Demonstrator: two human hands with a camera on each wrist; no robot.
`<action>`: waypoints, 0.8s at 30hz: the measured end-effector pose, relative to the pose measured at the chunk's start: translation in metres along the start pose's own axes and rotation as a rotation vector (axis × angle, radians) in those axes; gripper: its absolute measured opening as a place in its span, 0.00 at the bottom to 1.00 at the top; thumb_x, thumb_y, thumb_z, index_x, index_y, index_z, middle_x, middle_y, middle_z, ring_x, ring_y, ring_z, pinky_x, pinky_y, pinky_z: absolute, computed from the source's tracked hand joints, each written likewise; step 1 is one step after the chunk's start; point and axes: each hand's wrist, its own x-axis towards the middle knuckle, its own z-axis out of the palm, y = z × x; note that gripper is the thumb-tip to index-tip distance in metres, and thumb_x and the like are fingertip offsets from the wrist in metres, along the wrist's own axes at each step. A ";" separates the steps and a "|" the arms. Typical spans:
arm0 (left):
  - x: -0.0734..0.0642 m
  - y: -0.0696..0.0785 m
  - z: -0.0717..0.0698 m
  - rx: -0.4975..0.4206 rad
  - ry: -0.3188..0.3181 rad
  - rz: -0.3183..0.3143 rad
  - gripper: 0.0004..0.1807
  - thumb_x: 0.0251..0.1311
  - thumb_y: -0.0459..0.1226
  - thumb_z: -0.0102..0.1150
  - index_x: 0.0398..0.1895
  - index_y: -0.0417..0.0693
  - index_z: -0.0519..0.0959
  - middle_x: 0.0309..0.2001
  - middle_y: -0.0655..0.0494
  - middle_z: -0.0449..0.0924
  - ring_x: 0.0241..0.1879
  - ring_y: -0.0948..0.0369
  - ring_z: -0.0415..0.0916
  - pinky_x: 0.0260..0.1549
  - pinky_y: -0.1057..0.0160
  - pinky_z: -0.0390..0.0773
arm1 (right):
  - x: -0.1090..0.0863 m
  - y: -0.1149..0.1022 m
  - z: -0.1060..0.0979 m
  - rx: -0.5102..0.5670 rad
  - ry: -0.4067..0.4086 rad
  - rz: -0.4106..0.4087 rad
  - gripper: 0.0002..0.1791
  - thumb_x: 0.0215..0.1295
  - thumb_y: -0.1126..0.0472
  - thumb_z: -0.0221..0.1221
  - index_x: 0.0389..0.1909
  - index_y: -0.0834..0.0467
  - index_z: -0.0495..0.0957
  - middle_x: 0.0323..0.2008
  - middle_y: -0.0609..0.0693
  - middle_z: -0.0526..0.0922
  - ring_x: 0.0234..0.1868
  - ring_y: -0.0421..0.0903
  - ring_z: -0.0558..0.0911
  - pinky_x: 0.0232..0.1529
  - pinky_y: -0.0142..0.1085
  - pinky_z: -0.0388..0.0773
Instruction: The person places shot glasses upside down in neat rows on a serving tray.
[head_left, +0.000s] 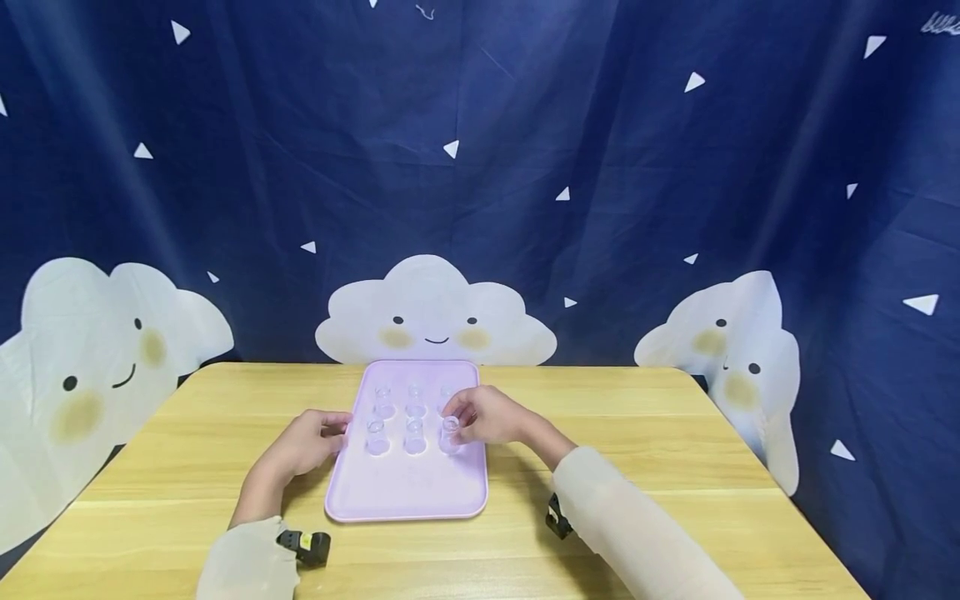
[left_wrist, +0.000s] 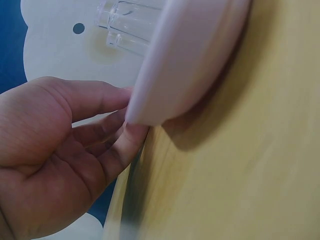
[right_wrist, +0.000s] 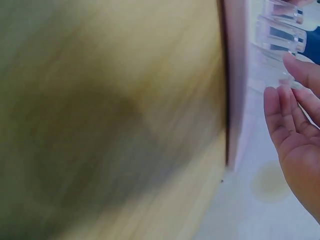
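Observation:
A pale purple tray (head_left: 408, 492) bears small clear bottles in two rows of three. My left hand (head_left: 309, 442) grips the tray's left edge; in the left wrist view its fingers (left_wrist: 102, 97) meet the rim from above and below. At the right end of the near row, my right hand (head_left: 491, 415) pinches a clear bottle (head_left: 450, 435) near its neck between thumb and fingers. That bottle stands upright over the tray. The right hand partly hides the far-right bottle (head_left: 446, 394) behind it. The near-middle bottle (head_left: 414, 437) and near-left bottle (head_left: 377, 437) stand untouched.
The tray lies near the far edge of a wooden table (head_left: 600, 500). Behind hangs a dark blue curtain (head_left: 510, 108) with white clouds and triangles. Each sleeved wrist carries a small black camera, one of them the left wrist camera (head_left: 306, 547).

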 end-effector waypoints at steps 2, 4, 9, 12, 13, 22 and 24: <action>0.000 0.000 0.000 -0.001 0.000 0.003 0.22 0.65 0.27 0.56 0.62 0.29 0.77 0.52 0.37 0.83 0.32 0.56 0.76 0.31 0.63 0.76 | -0.003 -0.003 -0.006 0.018 0.012 -0.015 0.18 0.57 0.72 0.70 0.49 0.67 0.82 0.41 0.55 0.86 0.40 0.43 0.84 0.49 0.35 0.83; 0.001 -0.001 0.000 0.000 0.004 0.002 0.22 0.65 0.27 0.57 0.62 0.29 0.77 0.52 0.37 0.83 0.32 0.56 0.76 0.31 0.63 0.76 | -0.006 -0.005 -0.013 0.022 0.033 -0.034 0.17 0.58 0.72 0.68 0.50 0.68 0.82 0.43 0.59 0.85 0.41 0.45 0.84 0.51 0.37 0.83; 0.001 -0.001 -0.002 0.010 0.007 0.001 0.22 0.65 0.27 0.57 0.62 0.29 0.77 0.53 0.37 0.83 0.36 0.54 0.77 0.33 0.62 0.77 | -0.017 -0.009 -0.029 -0.022 0.118 -0.069 0.13 0.64 0.69 0.63 0.50 0.66 0.82 0.42 0.59 0.86 0.43 0.46 0.85 0.51 0.37 0.83; 0.000 -0.001 -0.002 0.027 0.007 0.004 0.22 0.65 0.28 0.57 0.62 0.30 0.77 0.53 0.37 0.83 0.40 0.53 0.77 0.36 0.61 0.76 | -0.026 -0.011 -0.039 -0.072 0.182 -0.066 0.13 0.66 0.67 0.62 0.50 0.65 0.82 0.41 0.54 0.86 0.44 0.45 0.84 0.51 0.38 0.83; 0.000 -0.001 -0.002 0.023 0.010 -0.005 0.22 0.65 0.28 0.57 0.63 0.31 0.77 0.53 0.38 0.83 0.39 0.53 0.78 0.36 0.61 0.76 | -0.030 -0.012 -0.042 -0.091 0.201 -0.063 0.13 0.66 0.66 0.62 0.50 0.65 0.82 0.41 0.54 0.86 0.43 0.45 0.84 0.51 0.39 0.83; -0.003 -0.006 -0.010 0.064 0.041 0.036 0.22 0.68 0.32 0.57 0.63 0.29 0.76 0.51 0.36 0.83 0.22 0.58 0.78 0.22 0.63 0.77 | -0.067 -0.001 -0.063 -0.346 0.326 -0.042 0.17 0.68 0.62 0.63 0.54 0.65 0.81 0.46 0.56 0.85 0.45 0.51 0.83 0.51 0.46 0.82; -0.004 -0.006 -0.014 0.097 0.057 0.053 0.22 0.68 0.33 0.57 0.63 0.29 0.76 0.52 0.36 0.83 0.29 0.57 0.81 0.28 0.61 0.81 | -0.074 0.004 -0.064 -0.406 0.340 -0.019 0.18 0.69 0.60 0.63 0.56 0.65 0.81 0.48 0.56 0.84 0.47 0.53 0.83 0.52 0.47 0.81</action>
